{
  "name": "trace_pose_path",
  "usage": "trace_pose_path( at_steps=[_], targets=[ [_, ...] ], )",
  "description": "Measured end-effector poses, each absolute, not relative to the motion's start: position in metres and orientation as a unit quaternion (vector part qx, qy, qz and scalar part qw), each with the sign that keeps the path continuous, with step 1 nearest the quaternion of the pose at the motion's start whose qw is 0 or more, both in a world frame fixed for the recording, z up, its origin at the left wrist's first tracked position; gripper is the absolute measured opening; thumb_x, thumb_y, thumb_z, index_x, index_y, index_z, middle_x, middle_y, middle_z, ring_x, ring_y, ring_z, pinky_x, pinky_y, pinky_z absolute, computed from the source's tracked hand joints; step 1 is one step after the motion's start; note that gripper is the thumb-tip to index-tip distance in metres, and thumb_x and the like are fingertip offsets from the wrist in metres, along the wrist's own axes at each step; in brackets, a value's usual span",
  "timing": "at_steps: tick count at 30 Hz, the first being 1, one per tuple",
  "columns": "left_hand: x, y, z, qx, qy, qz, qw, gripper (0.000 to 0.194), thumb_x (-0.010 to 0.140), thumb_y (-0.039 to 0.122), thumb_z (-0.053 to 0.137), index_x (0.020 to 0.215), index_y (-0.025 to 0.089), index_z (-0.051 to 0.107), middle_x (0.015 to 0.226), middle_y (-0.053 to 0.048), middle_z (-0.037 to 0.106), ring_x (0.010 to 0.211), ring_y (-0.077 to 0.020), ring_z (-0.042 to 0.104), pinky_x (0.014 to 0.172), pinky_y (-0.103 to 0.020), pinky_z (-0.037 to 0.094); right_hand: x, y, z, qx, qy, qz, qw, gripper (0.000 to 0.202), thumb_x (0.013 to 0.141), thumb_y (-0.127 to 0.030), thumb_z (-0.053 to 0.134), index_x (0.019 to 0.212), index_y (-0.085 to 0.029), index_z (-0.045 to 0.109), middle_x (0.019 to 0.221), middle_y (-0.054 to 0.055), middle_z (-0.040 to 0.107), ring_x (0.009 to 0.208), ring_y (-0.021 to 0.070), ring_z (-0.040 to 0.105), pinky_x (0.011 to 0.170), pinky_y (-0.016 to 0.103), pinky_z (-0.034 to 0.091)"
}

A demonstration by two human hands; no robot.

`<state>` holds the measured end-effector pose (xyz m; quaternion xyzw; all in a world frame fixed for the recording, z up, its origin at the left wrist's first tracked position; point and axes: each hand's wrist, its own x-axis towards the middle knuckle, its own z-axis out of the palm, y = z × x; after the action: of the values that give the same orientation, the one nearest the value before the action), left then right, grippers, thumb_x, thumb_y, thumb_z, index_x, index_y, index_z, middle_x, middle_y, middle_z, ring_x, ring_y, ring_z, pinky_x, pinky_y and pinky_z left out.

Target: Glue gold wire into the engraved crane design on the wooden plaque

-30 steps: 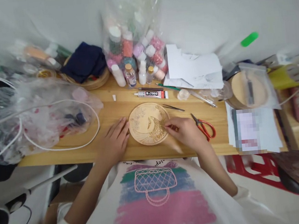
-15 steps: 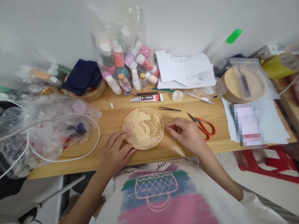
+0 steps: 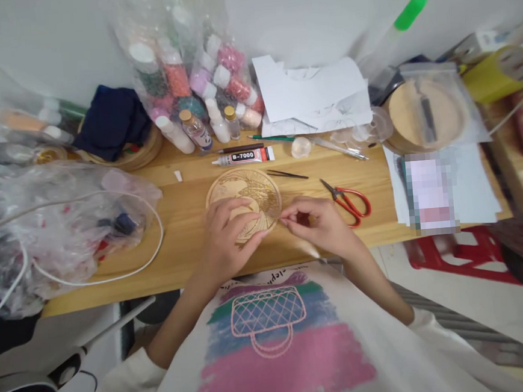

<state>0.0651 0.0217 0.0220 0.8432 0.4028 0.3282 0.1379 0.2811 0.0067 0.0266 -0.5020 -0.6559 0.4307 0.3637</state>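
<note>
A round wooden disc [image 3: 219,187] lies on the table, carved and partly covered with gold line-work. My left hand [image 3: 231,234] rests over its lower left side with fingers stretched out, hiding part of the pattern. At the disc's lower right edge, the thumb and forefinger of my right hand [image 3: 315,223] are pinched together; whatever is between them is too small to make out. Beyond the disc lie black tweezers [image 3: 288,174] and a B-7000 glue tube [image 3: 247,156]. Red-handled scissors [image 3: 350,202] lie just right of my right hand.
Bagged bead bottles [image 3: 179,75] and white papers [image 3: 312,95] stand along the wall. On the left, a plastic bag [image 3: 64,217] lies under a white cable [image 3: 114,279]. A round wooden box [image 3: 422,117] and a pixelated rectangle [image 3: 431,192] are on the right.
My left hand has moved right and onto the disc from its left edge. My right hand has come slightly left, its pinch now at the disc's lower right edge. The view has shifted slightly.
</note>
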Motion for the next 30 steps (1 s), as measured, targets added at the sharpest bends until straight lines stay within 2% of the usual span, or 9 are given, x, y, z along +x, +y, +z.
trace_pose_path(
  at_steps=[3, 10, 16, 24, 30],
  targets=[
    [0.076, 0.028, 0.031, 0.850, 0.380, 0.335, 0.142, 0.002, 0.088, 0.022, 0.063, 0.088, 0.023, 0.066, 0.112, -0.008, 0.064, 0.107, -0.0249, 0.057, 0.093, -0.048, 0.049, 0.280, 0.005, 0.031, -0.481, -0.703, 0.380, 0.362, 0.008, 0.085, -0.016, 0.061, 0.084, -0.017, 0.069, 0.064, -0.003, 0.055, 0.058, 0.0084, 0.052, 0.057, 0.021, 0.042],
    [0.080, 0.027, 0.035, 0.859, 0.366, 0.326, 0.151, 0.006, 0.089, 0.020, 0.063, 0.084, 0.023, 0.064, 0.119, -0.008, 0.061, 0.112, -0.0253, 0.055, 0.093, -0.051, 0.047, 0.282, 0.001, 0.038, -0.453, -0.758, 0.306, 0.357, 0.008, 0.088, -0.019, 0.059, 0.084, -0.018, 0.066, 0.065, -0.002, 0.057, 0.059, 0.0093, 0.053, 0.058, 0.022, 0.041],
    [0.081, 0.024, 0.041, 0.865, 0.365, 0.312, 0.145, 0.008, 0.091, 0.022, 0.059, 0.084, 0.023, 0.062, 0.123, -0.006, 0.059, 0.115, -0.0244, 0.054, 0.096, -0.050, 0.046, 0.280, 0.001, 0.042, -0.437, -0.765, 0.300, 0.367, 0.008, 0.089, -0.019, 0.058, 0.084, -0.018, 0.065, 0.066, -0.001, 0.060, 0.060, 0.0100, 0.056, 0.057, 0.022, 0.043],
    [0.082, 0.026, 0.038, 0.866, 0.347, 0.326, 0.152, 0.007, 0.088, 0.017, 0.062, 0.082, 0.020, 0.063, 0.122, -0.009, 0.059, 0.117, -0.0255, 0.053, 0.099, -0.049, 0.044, 0.281, 0.000, 0.041, -0.441, -0.769, 0.292, 0.359, 0.006, 0.089, -0.017, 0.059, 0.086, -0.018, 0.064, 0.068, -0.001, 0.061, 0.062, 0.0102, 0.057, 0.059, 0.022, 0.044],
    [0.083, 0.027, 0.037, 0.863, 0.349, 0.326, 0.164, 0.008, 0.088, 0.018, 0.061, 0.082, 0.023, 0.064, 0.122, -0.006, 0.059, 0.121, -0.0254, 0.051, 0.103, -0.048, 0.043, 0.281, -0.001, 0.037, -0.448, -0.772, 0.272, 0.360, 0.005, 0.089, -0.018, 0.059, 0.087, -0.018, 0.064, 0.068, -0.001, 0.061, 0.061, 0.0099, 0.057, 0.058, 0.022, 0.043]
  ],
)
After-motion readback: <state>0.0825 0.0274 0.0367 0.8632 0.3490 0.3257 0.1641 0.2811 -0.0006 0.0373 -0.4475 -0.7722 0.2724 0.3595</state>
